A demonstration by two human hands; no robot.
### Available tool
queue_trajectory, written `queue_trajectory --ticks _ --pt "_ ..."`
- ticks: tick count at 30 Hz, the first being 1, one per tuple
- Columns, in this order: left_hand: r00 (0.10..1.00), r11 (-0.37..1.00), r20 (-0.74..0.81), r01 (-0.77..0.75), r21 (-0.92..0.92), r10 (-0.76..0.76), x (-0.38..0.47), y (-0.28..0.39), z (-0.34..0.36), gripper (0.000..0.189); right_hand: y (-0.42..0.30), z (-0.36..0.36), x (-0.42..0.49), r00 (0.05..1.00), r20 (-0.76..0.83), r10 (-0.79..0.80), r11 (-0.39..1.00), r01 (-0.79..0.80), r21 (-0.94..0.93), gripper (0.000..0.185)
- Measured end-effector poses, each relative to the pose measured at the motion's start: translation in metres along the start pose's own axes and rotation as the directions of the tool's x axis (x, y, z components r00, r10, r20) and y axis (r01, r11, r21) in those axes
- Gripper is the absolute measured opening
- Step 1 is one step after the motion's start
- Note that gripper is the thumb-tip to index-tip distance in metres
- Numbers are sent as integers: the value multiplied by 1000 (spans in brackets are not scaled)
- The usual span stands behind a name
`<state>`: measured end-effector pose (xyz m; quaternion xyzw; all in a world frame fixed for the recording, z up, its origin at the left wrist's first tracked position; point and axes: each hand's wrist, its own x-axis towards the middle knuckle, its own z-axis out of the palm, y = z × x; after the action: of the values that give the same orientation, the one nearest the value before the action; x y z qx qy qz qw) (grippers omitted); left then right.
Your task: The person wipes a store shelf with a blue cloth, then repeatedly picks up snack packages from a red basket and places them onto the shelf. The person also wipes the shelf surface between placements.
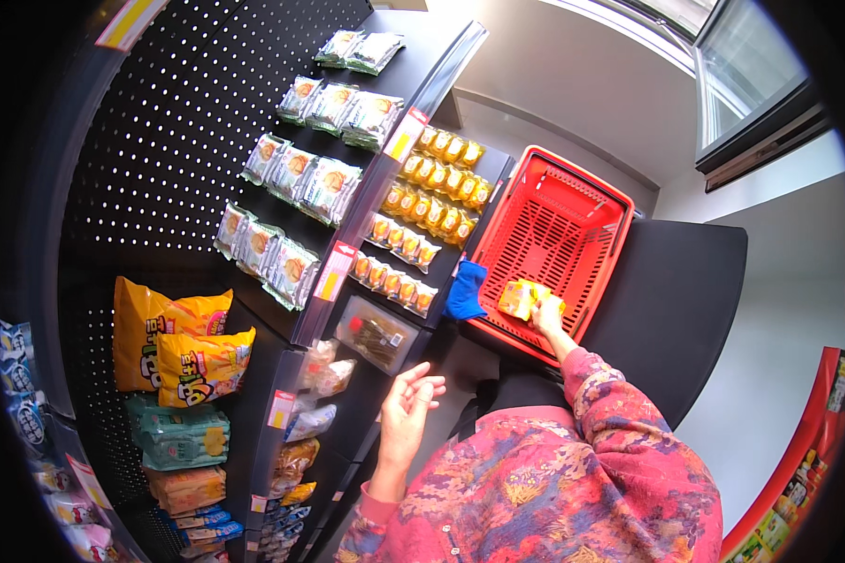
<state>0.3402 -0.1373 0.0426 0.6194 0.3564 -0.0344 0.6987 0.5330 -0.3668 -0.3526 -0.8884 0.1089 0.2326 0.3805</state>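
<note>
My right hand [549,314] reaches into a red plastic shopping basket [609,281], its fingers on small yellow packets [517,298] at the basket's near end. Whether it grips one is hard to tell, as the fingers are partly hidden. In front of the lower shelves, my left hand [406,408] is raised with its fingers apart and nothing in it. A blue cloth [467,290] hangs at the basket's left side. Rows of small golden packets [433,211] and small clear-wrapped snacks [394,279] lie on the shelf left of the basket.
The basket stands beside a black rounded tabletop [683,295]. Black shelves on the left hold white-and-green snack packets [331,184], orange snack bags [201,366], green packs [183,436] and a clear plastic box [377,332]. A window [753,77] stands open at the upper right; a red-edged shelf [796,436] curves below.
</note>
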Motion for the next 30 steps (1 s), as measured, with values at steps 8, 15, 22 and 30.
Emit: queue_trajectory --ticks 8,15,22,30 --pt "953 941 16 -303 149 304 9 100 25 35 -60 -65 5 900 434 41 875 -242 419 16" --pt "528 456 112 -807 377 842 -8 277 50 38 -293 -214 26 842 95 -530 630 317 709 18" --pt "72 66 -9 -847 527 997 -7 421 14 41 -532 -363 -57 346 -307 -887 111 804 585 28" --pt "373 452 -255 -760 468 892 27 515 -58 59 -734 -387 -133 157 -187 -970 37 851 525 51"
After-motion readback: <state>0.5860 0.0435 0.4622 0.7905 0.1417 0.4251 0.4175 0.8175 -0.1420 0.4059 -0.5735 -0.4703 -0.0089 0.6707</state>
